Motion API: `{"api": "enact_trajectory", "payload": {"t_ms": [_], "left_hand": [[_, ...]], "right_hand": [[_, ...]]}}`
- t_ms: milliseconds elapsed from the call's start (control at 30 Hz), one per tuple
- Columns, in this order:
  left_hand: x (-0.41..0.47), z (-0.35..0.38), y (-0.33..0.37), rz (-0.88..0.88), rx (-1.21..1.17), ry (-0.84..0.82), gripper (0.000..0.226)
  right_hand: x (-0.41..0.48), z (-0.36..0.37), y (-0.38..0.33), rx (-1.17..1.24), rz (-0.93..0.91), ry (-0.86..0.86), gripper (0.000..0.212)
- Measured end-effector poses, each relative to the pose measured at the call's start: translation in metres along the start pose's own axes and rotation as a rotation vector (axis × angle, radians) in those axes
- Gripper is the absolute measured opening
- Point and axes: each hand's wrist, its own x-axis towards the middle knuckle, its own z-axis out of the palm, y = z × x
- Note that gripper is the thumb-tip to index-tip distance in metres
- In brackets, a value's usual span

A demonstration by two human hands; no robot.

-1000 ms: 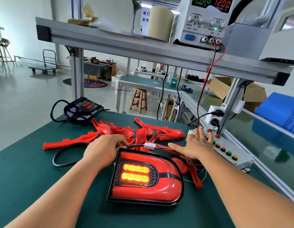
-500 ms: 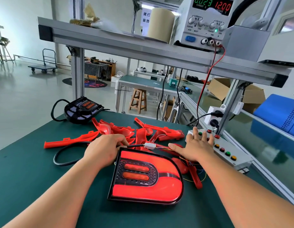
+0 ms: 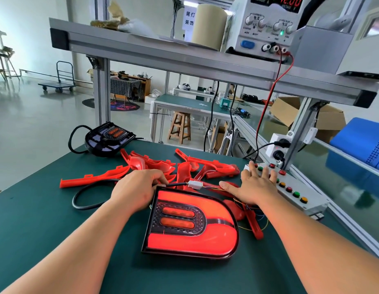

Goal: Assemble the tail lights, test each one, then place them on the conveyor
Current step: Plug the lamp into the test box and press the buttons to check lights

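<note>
- Hazard 1: my left hand (image 3: 137,187) is curled round the black rubber-sheathed cable (image 3: 87,200) at the far left corner of the D-shaped, red-lensed tail light (image 3: 190,225). A tug here could, I judge, part the small white plastic connector (image 3: 195,184) just beyond the lamp's far edge and cut the test short.
- Hazard 2: my right hand (image 3: 254,185) lies flat, fingers spread, on the grey metal button box (image 3: 294,194) to the right of the tail light. The round coloured buttons sit close together, so a wrong one is easily pressed.
- Hazard 3: thin coloured wires (image 3: 212,186) run under that palm and could snag.
- Hands: well apart, one either side of the tail light's far edge.
- Tail light: lens up on the matte green mat (image 3: 46,230). It has a glossy smooth lens and a black rim. The outer band glows red and the two oval centre lamps look unlit.
- Red trim pieces (image 3: 154,166): hard, shiny moulded plastic, curved and ribbed, heaped beyond the tail light.
</note>
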Motion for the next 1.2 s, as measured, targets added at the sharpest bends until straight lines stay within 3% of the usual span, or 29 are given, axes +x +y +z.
{"api": "enact_trajectory", "payload": {"t_ms": [567, 800, 967, 1200], "left_hand": [[-0.001, 0.000, 0.001, -0.004, 0.000, -0.010, 0.028], [-0.001, 0.000, -0.001, 0.001, 0.004, -0.016, 0.032], [-0.002, -0.001, -0.001, 0.005, 0.011, -0.019, 0.032], [-0.005, -0.003, 0.001, 0.020, -0.004, -0.038, 0.039]], "right_hand": [[0.000, 0.003, 0.001, 0.014, 0.004, 0.016, 0.127], [-0.020, -0.002, 0.016, 0.134, 0.067, 0.204, 0.088], [-0.054, 0.005, 0.028, 0.071, 0.180, 0.249, 0.085], [-0.067, 0.010, 0.029, 0.012, 0.189, 0.220, 0.086]]}}
